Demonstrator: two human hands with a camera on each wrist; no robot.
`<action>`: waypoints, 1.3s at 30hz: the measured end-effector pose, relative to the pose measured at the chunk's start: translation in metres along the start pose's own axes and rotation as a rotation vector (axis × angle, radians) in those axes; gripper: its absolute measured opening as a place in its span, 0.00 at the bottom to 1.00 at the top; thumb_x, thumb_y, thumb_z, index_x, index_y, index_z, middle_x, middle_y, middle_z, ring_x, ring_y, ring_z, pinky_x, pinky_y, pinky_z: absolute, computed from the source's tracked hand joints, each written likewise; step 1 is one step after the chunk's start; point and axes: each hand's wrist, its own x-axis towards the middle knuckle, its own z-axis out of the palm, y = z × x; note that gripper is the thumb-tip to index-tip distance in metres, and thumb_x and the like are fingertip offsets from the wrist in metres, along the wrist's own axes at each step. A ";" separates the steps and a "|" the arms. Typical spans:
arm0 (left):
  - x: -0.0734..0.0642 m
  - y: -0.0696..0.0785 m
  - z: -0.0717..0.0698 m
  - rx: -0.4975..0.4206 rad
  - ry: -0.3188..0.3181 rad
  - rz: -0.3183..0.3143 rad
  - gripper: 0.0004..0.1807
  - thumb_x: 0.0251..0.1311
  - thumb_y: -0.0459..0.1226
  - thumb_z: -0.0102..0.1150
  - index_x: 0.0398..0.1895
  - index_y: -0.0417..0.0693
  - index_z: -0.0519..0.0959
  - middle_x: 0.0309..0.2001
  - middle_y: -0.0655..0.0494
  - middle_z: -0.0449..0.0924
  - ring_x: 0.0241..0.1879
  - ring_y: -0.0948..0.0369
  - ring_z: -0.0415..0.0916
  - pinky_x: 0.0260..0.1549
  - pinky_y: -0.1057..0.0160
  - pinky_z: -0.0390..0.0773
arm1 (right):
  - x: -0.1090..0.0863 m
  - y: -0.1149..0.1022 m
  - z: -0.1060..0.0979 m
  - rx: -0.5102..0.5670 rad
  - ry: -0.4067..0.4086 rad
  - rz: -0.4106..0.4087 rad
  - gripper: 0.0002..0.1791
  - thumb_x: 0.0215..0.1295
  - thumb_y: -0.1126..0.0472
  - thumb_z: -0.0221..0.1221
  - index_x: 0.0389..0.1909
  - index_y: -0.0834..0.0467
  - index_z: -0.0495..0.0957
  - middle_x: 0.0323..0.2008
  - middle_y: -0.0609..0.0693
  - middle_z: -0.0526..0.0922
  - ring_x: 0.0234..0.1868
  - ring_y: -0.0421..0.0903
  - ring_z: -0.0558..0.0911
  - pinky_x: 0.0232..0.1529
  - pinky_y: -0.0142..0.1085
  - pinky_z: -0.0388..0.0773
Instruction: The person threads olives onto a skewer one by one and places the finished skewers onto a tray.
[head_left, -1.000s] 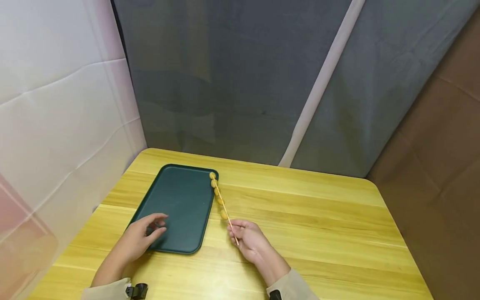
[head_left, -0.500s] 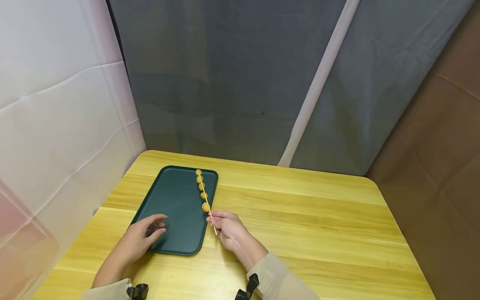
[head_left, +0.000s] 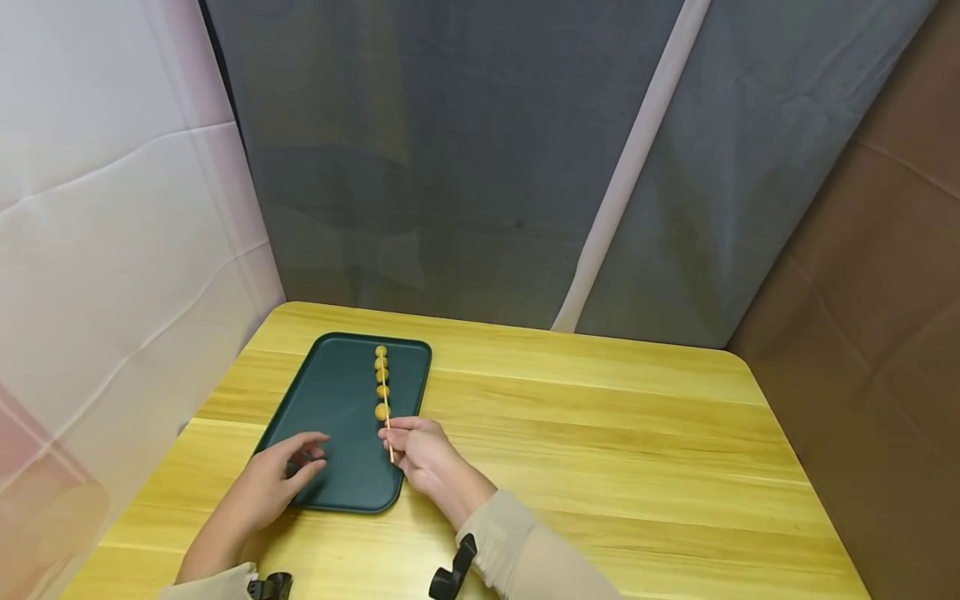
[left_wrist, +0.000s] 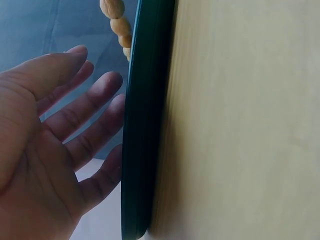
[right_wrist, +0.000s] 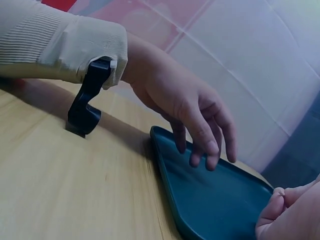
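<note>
My right hand [head_left: 423, 454] pinches the bare stick end of a skewer [head_left: 382, 377] threaded with several round golden-brown balls. The skewer points away from me, above the right half of a dark green tray [head_left: 337, 492]; whether it touches the tray I cannot tell. Over the tray's near left corner, my left hand [head_left: 277, 475] holds nothing, its fingers loosely bent and thumb apart. In the left wrist view the balls [left_wrist: 112, 7] show beyond the tray's edge [left_wrist: 137, 150], close to the left fingertips. Only part of the right hand [right_wrist: 295, 212] appears in the right wrist view.
The tray lies on the left part of a yellow wood-grain table [head_left: 600, 433]. A grey curtain [head_left: 450, 167] hangs behind, with a pale strip [head_left: 637, 158] across it. White cloth [head_left: 127, 233] stands at the left and brown cloth [head_left: 877, 333] at the right.
My right hand has carried the skewer leftward, from beside the tray's right edge to above the tray, and the skewer now points more straight ahead. The left hand has stayed nearly still.
</note>
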 end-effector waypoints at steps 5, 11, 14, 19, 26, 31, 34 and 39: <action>-0.003 -0.001 -0.002 -0.011 0.006 0.012 0.18 0.67 0.34 0.65 0.59 0.41 0.79 0.40 0.60 0.82 0.40 0.58 0.80 0.37 0.58 0.80 | 0.000 0.002 0.016 0.033 0.015 0.004 0.12 0.67 0.80 0.55 0.50 0.71 0.76 0.39 0.60 0.85 0.29 0.40 0.75 0.26 0.26 0.70; -0.005 -0.002 -0.002 -0.008 0.000 -0.002 0.17 0.67 0.34 0.64 0.58 0.40 0.79 0.39 0.60 0.82 0.40 0.59 0.79 0.37 0.59 0.79 | 0.002 0.010 0.025 0.053 0.036 0.052 0.12 0.67 0.79 0.56 0.50 0.70 0.77 0.36 0.57 0.83 0.30 0.43 0.78 0.33 0.30 0.78; -0.006 -0.003 -0.003 0.005 0.006 -0.010 0.17 0.67 0.34 0.65 0.57 0.41 0.80 0.39 0.60 0.82 0.39 0.59 0.79 0.37 0.59 0.79 | 0.004 0.015 0.026 0.065 0.056 0.076 0.14 0.67 0.79 0.57 0.51 0.71 0.78 0.36 0.58 0.83 0.33 0.45 0.80 0.40 0.34 0.82; -0.008 -0.004 -0.004 0.001 0.000 -0.012 0.17 0.67 0.35 0.65 0.57 0.40 0.80 0.39 0.60 0.82 0.39 0.59 0.80 0.36 0.57 0.79 | 0.005 0.018 0.026 0.080 0.061 0.078 0.14 0.66 0.80 0.57 0.52 0.72 0.77 0.38 0.61 0.83 0.37 0.49 0.83 0.48 0.40 0.83; -0.011 -0.004 -0.008 -0.001 -0.003 -0.035 0.17 0.68 0.35 0.64 0.58 0.40 0.80 0.39 0.60 0.82 0.39 0.58 0.80 0.37 0.56 0.79 | -0.002 0.012 0.021 0.006 -0.026 0.091 0.13 0.71 0.76 0.51 0.53 0.76 0.74 0.44 0.67 0.84 0.51 0.63 0.84 0.58 0.50 0.78; -0.010 -0.001 -0.008 -0.009 -0.011 -0.052 0.18 0.69 0.36 0.63 0.59 0.41 0.79 0.40 0.59 0.83 0.40 0.58 0.80 0.36 0.56 0.78 | -0.011 0.008 0.017 -0.093 -0.030 0.088 0.18 0.71 0.73 0.50 0.59 0.78 0.70 0.50 0.68 0.81 0.56 0.63 0.81 0.62 0.52 0.75; -0.007 0.003 -0.008 -0.019 -0.023 -0.042 0.18 0.69 0.37 0.63 0.60 0.40 0.79 0.40 0.59 0.83 0.39 0.58 0.79 0.36 0.57 0.78 | -0.017 0.003 0.014 -0.144 -0.037 0.079 0.23 0.71 0.72 0.50 0.64 0.78 0.66 0.57 0.69 0.78 0.61 0.63 0.77 0.64 0.52 0.72; -0.002 0.007 -0.008 -0.020 -0.032 -0.023 0.19 0.69 0.36 0.64 0.60 0.39 0.79 0.41 0.58 0.82 0.40 0.59 0.79 0.37 0.56 0.79 | -0.027 -0.013 -0.002 -0.190 -0.103 0.064 0.28 0.73 0.70 0.51 0.70 0.78 0.61 0.65 0.70 0.71 0.69 0.64 0.70 0.68 0.52 0.67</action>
